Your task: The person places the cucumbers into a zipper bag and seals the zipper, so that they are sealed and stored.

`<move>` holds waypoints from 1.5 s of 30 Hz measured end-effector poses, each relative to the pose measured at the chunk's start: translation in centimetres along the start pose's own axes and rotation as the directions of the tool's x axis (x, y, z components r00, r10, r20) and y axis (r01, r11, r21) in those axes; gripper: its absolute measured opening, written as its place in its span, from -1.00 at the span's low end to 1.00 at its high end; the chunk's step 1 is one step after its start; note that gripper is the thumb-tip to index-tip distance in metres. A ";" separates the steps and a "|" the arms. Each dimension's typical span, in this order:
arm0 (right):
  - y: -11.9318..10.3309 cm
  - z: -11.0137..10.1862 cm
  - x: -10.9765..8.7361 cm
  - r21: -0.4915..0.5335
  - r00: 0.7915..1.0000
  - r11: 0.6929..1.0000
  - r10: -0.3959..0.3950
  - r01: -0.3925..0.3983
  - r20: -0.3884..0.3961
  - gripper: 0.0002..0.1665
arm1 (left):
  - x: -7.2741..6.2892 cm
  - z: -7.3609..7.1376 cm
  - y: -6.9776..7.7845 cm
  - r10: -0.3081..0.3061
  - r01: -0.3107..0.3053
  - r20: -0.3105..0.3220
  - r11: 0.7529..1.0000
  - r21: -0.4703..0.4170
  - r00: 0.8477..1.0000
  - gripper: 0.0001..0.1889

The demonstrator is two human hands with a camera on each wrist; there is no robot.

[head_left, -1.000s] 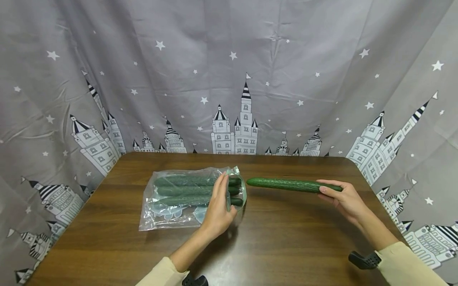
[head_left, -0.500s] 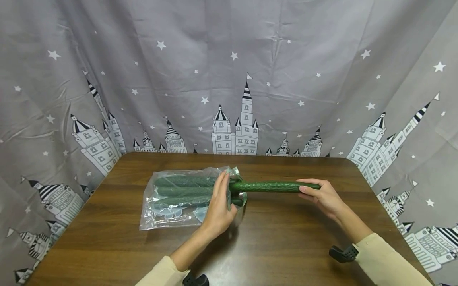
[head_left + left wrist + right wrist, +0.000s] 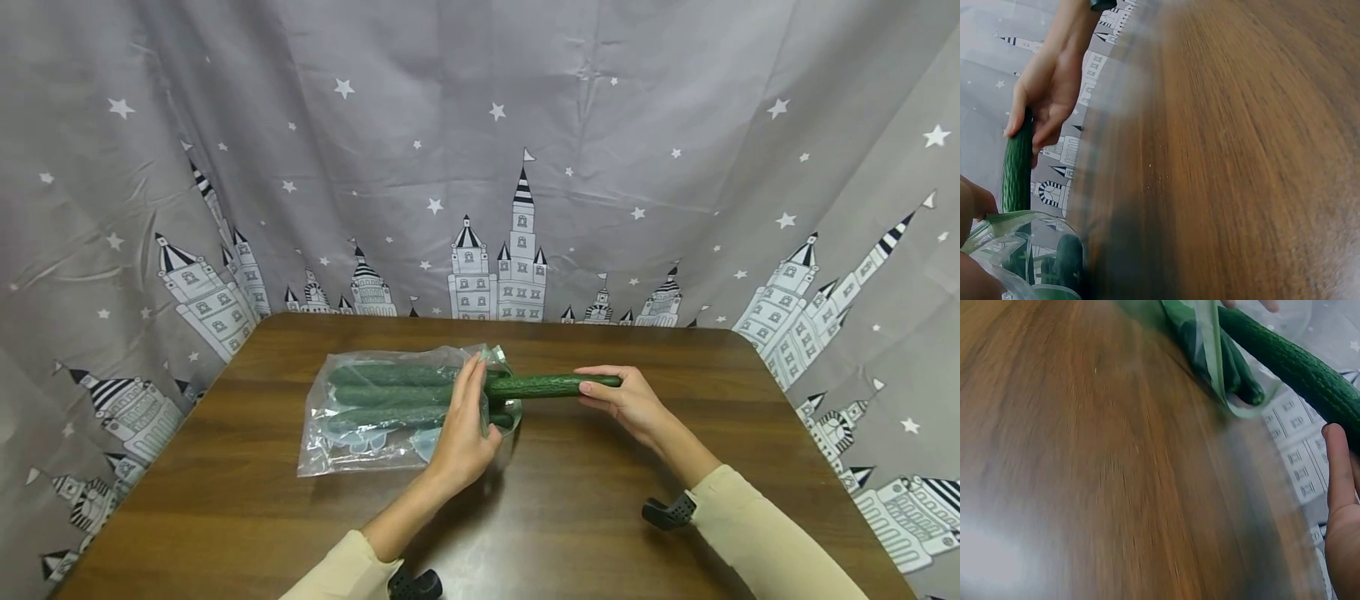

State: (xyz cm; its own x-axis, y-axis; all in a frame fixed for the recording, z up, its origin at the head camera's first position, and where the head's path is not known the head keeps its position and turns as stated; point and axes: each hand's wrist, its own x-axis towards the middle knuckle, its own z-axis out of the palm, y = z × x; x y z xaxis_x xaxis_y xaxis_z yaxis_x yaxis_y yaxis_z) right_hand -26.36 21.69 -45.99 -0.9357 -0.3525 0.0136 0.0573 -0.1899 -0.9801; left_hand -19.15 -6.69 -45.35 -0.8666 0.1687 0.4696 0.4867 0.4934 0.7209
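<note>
A clear plastic bag (image 3: 318,454) lies on the wooden table with several green cucumbers (image 3: 397,396) inside. My left hand (image 3: 463,437) holds the bag at its mouth, which faces right. In the left wrist view the bag's pale green rim (image 3: 1025,214) stands apart around the mouth. My right hand (image 3: 626,400) pinches one long cucumber (image 3: 536,386) near its right end, thumb on the near side. The other end of that cucumber is inside the mouth, partly hidden by plastic and my left hand. In the right wrist view bagged cucumbers (image 3: 1235,369) lie beside it.
The brown table (image 3: 570,500) stretches around the bag, its far edge against a grey curtain (image 3: 600,167) printed with castles and stars. Black wrist devices sit at the left cuff (image 3: 415,583) and right cuff (image 3: 670,512).
My right hand has moved left, carrying the cucumber from outside the bag into its mouth. My left hand keeps its hold on the bag.
</note>
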 end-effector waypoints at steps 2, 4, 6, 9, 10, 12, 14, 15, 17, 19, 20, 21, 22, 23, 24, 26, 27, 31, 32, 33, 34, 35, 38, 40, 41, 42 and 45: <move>0.3 0.9 0.6 -0.009 1.000 1.000 0.008 -0.008 0.011 -0.44 | 0.0 0.0 0.0 -0.004 0.004 -0.001 1.000 0.003 1.000 0.08; 0.6 1.7 1.2 -0.025 1.000 1.000 0.017 -0.016 0.025 -0.39 | 0.0 0.0 0.0 0.002 -0.002 -0.007 1.000 0.005 1.000 0.07; 0.9 2.3 1.7 -0.037 0.999 0.999 0.021 -0.020 0.031 -0.39 | 0.0 0.0 0.1 0.012 -0.012 -0.011 1.000 0.015 1.000 0.06; 1.3 3.2 2.6 -0.043 0.999 0.999 0.016 -0.014 0.042 -0.43 | 0.1 0.1 0.2 0.031 -0.030 -0.013 0.999 0.012 0.999 0.05; 1.5 3.5 2.9 -0.038 0.999 0.999 0.012 -0.011 0.043 -0.45 | 0.1 0.2 0.2 0.035 -0.035 -0.012 0.999 0.011 0.999 0.05; 1.8 4.2 3.5 -0.038 0.998 0.999 0.005 -0.003 0.055 -0.46 | 0.2 0.2 0.2 0.044 -0.043 -0.013 0.999 0.014 0.999 0.05; 2.2 5.0 4.1 -0.032 0.998 0.999 0.004 -0.002 0.066 -0.48 | 0.3 0.3 0.3 0.047 -0.047 -0.016 0.999 0.015 0.999 0.06; 2.4 5.4 4.3 -0.033 0.998 0.999 0.006 -0.003 0.069 -0.49 | 0.3 0.3 0.3 0.050 -0.050 -0.017 0.999 0.018 0.999 0.06; 2.7 6.2 4.7 -0.034 0.997 0.999 0.013 -0.010 0.075 -0.51 | 0.4 0.3 0.3 0.053 -0.053 -0.017 0.998 0.021 0.998 0.05; 2.9 7.0 5.1 -0.033 0.997 0.999 0.023 -0.020 0.076 -0.52 | 0.4 0.3 0.3 0.051 -0.051 -0.014 0.999 0.019 0.999 0.06; 3.0 7.3 5.2 -0.038 0.997 0.999 0.026 -0.023 0.074 -0.53 | 0.3 0.3 0.3 0.049 -0.049 -0.010 0.999 0.017 0.999 0.06; 3.1 7.5 5.3 -0.047 0.997 0.999 0.027 -0.024 0.067 -0.55 | 0.3 0.3 0.3 0.046 -0.046 -0.008 0.999 0.015 0.999 0.06; 3.1 7.8 5.4 -0.066 0.998 0.998 0.022 -0.018 0.060 -0.56 | 0.3 0.3 0.2 0.044 -0.044 -0.007 0.999 0.013 0.999 0.06; 3.0 8.0 5.4 -0.091 0.999 0.996 0.019 -0.014 0.048 -0.58 | 0.3 0.2 0.2 0.042 -0.042 -0.007 0.999 0.012 0.999 0.06; 3.0 8.1 5.4 -0.124 0.999 0.992 0.014 -0.009 0.037 -0.59 | 0.3 0.2 0.2 0.040 -0.040 -0.008 0.999 0.013 0.999 0.07; 2.8 8.3 5.4 -0.191 1.000 0.982 0.010 -0.006 0.021 -0.62 | 0.3 0.2 0.2 0.039 -0.039 -0.011 0.999 0.016 0.999 0.07; 2.6 8.3 5.3 -0.219 1.000 0.976 0.011 -0.007 0.019 -0.63 | 0.3 0.1 0.1 0.040 -0.040 -0.012 0.999 0.019 0.999 0.07; 2.0 8.1 5.0 -0.212 0.998 0.977 0.034 -0.022 0.052 -0.59 | 0.3 0.0 0.0 0.043 -0.043 -0.012 0.999 0.026 0.999 0.06; 1.7 7.9 4.9 -0.181 0.997 0.983 0.035 -0.023 0.065 -0.58 | 0.3 0.0 0.0 0.044 -0.044 -0.010 0.999 0.027 0.999 0.06; 1.5 7.7 4.8 -0.145 0.997 0.989 0.035 -0.024 0.075 -0.57 | 0.3 0.0 0.0 0.045 -0.045 -0.008 0.999 0.028 0.999 0.06; 1.4 7.5 4.7 -0.110 0.996 0.994 0.035 -0.026 0.087 -0.55 | 0.3 0.0 0.0 0.047 -0.047 -0.007 0.998 0.029 0.999 0.06; 1.2 7.2 4.6 -0.080 0.994 0.996 0.035 -0.027 0.100 -0.54 | 0.4 -0.1 0.0 0.048 -0.048 -0.007 0.998 0.032 0.999 0.06; 0.9 6.5 4.5 -0.044 0.993 0.999 0.025 -0.021 0.113 -0.53 | 0.4 -0.1 0.0 0.049 -0.049 -0.010 0.998 0.035 0.999 0.06; 1.1 6.2 4.6 -0.068 0.996 0.998 0.013 -0.006 0.091 -0.57 | 0.4 -0.1 0.0 0.050 -0.050 -0.010 0.998 0.031 0.999 0.06; 1.2 6.1 4.6 -0.090 0.997 0.996 0.003 0.003 0.074 -0.59 | 0.4 -0.2 0.0 0.052 -0.051 -0.009 0.998 0.031 0.999 0.06; 1.4 6.0 4.7 -0.103 0.998 0.995 -0.006 0.012 0.055 -0.62 | 0.4 -0.2 0.1 0.052 -0.051 -0.009 0.998 0.030 0.999 0.06; 2.0 6.4 5.1 -0.137 0.999 0.990 -0.023 0.027 0.033 -0.67 | 0.2 -0.3 0.1 0.057 -0.057 -0.008 0.998 0.032 0.998 0.06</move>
State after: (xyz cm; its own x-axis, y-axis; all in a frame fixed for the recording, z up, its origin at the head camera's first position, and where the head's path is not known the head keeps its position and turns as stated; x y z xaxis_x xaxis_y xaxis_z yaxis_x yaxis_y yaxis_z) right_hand -28.77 13.64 -46.62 -0.9247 -0.3782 0.0424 -0.0161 -0.0725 -0.9972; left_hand -19.23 -6.81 -45.02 -0.8364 0.1899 0.5142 0.5316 0.5097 0.6765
